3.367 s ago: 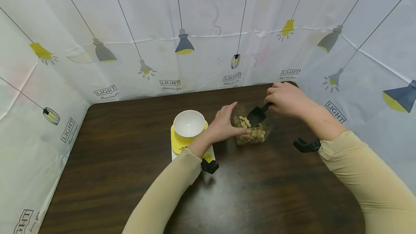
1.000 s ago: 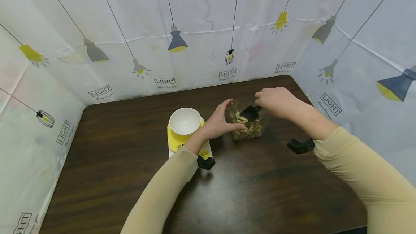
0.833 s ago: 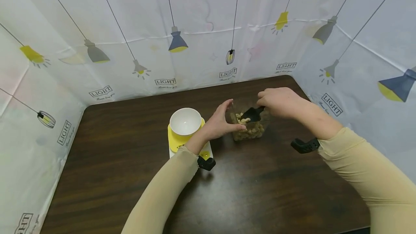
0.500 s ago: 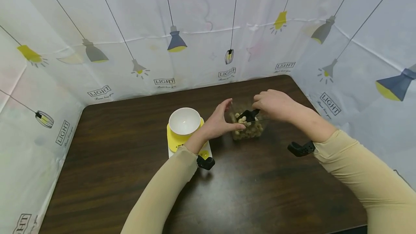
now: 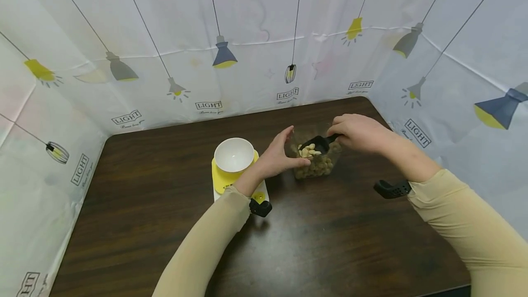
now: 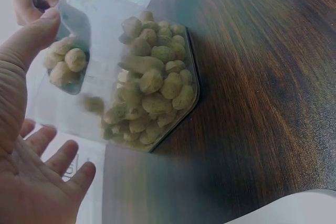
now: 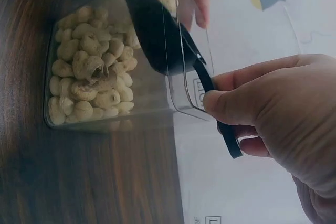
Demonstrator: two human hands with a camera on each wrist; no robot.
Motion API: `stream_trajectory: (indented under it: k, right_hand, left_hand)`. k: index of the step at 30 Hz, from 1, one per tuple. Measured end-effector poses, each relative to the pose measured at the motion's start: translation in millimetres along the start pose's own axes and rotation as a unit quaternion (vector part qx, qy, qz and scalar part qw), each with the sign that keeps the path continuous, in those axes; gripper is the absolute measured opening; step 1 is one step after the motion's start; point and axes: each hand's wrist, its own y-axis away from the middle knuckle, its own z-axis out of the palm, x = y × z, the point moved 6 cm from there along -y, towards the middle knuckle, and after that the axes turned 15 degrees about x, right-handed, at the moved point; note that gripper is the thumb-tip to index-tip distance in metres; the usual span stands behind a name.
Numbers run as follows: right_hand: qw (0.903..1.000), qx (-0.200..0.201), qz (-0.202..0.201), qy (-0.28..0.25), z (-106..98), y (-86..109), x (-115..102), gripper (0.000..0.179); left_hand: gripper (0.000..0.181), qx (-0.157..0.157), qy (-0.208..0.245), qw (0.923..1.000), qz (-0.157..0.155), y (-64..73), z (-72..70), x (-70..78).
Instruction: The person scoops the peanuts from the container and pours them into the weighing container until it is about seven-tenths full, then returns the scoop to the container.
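A clear plastic container (image 7: 152,100), partly filled with peanuts in shells (image 7: 86,74), stands on the table. My left hand (image 5: 275,156) spans its left side, thumb at the front wall and fingers toward the back corner. In the left wrist view, the thumb (image 6: 37,32) touches the container and the other fingers are spread. My right hand (image 5: 363,133) pinches the handle of a black scoop (image 7: 160,35) between thumb and fingers. The scoop, inside the container's upper part, carries several peanuts (image 6: 67,59) above the rest.
A white bowl (image 5: 234,155) sits on a yellow and white kitchen scale (image 5: 222,181), left of the container. My left forearm partly covers the scale. A lamp-printed cloth (image 5: 255,77) surrounds the dark wooden table (image 5: 156,205) at the back and sides.
The scoop has dug among the peanuts, then risen slightly and levelled with several peanuts in it. My right hand has shifted a little right; the left hand has stayed on the container.
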Motion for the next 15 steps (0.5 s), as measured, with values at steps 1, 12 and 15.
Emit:
stream_trajectory:
  k: [1,12,15]
  right_hand:
    - [1.0,0.003,0.002,-0.004,0,0.7,1,0.022]
    - [0.9989,0.029,0.029,-0.023,-1,9.1,20,0.024]
    - [0.9983,0.036,0.036,-0.029,-1,12.8,24,0.026]
  left_hand:
    - [0.112,0.0,0.0,1.0,0.0,0.3,-0.1,0.4]
    - [0.119,-0.002,-0.014,0.9992,0.038,10.9,-21.8,22.6]
    - [0.116,0.009,-0.01,0.9981,0.06,14.2,-41.7,34.7]
